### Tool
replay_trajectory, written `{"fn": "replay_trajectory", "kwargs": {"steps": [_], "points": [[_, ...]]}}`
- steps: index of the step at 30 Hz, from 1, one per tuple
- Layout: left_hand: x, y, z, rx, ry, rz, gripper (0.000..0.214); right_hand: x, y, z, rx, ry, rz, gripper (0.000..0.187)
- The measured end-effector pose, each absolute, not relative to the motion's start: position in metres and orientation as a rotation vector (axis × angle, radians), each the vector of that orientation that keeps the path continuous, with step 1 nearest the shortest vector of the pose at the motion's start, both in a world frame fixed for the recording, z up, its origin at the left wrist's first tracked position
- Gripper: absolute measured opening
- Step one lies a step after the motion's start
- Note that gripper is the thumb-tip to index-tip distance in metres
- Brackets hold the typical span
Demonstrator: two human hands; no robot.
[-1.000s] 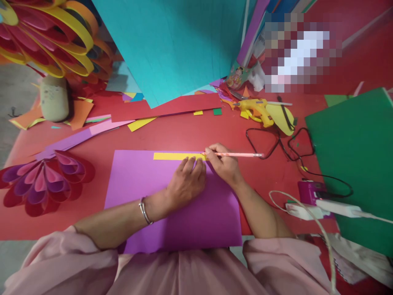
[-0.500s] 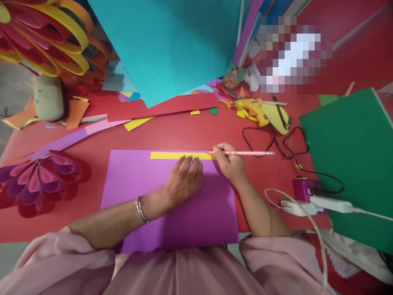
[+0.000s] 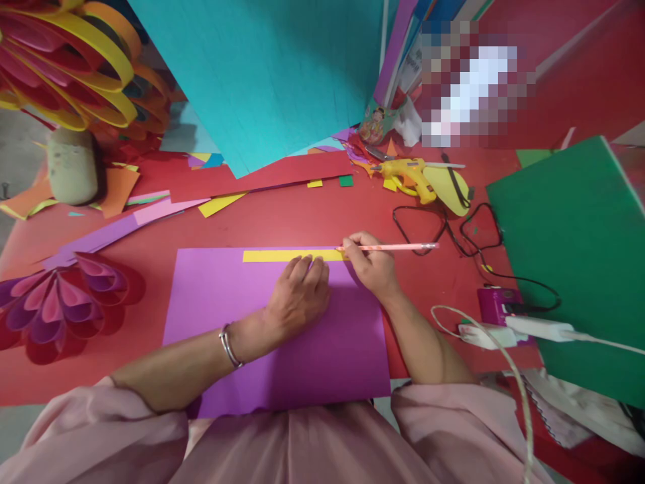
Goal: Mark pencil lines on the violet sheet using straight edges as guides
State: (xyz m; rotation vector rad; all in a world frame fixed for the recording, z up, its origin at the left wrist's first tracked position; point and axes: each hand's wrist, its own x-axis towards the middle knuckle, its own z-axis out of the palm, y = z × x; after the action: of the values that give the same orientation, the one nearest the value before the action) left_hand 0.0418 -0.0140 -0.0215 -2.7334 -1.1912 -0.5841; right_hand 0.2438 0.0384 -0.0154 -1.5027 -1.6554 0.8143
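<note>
A purple sheet of paper (image 3: 222,289) lies in front of me, with a yellow paper strip (image 3: 267,256) along its far edge. My left hand (image 3: 299,296) rests on the sheet, its fingertips pressing the strip down rather than wrapping round it. A pink pencil (image 3: 408,247) is pinched in my right hand (image 3: 371,265). Its tip is at the strip's upper edge, near the right end; my right fingers hide part of that end. A silver bangle (image 3: 230,347) circles my left wrist.
Left stand a purple-pink paper flower (image 3: 55,302) and a beige stone-like block (image 3: 73,167). A large turquoise sheet (image 3: 262,81) and paper scraps lie behind. Rightward are a yellow glue gun (image 3: 410,176), black cable (image 3: 448,232), purple power socket (image 3: 496,306) and green board (image 3: 579,255).
The pencil tip has shifted slightly left along the strip's upper edge, with my right hand. My left hand stays pressed on the strip. The whole view has shifted a little.
</note>
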Motion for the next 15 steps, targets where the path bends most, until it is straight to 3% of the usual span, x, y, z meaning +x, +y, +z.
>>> {"fn": "replay_trajectory", "kwargs": {"steps": [15], "points": [[0.0414, -0.0151, -0.0236, -2.753, -1.222, -0.541, 0.038, 0.2432, 0.0375, -0.0129, -1.505, -1.668, 0.809, 0.026]]}}
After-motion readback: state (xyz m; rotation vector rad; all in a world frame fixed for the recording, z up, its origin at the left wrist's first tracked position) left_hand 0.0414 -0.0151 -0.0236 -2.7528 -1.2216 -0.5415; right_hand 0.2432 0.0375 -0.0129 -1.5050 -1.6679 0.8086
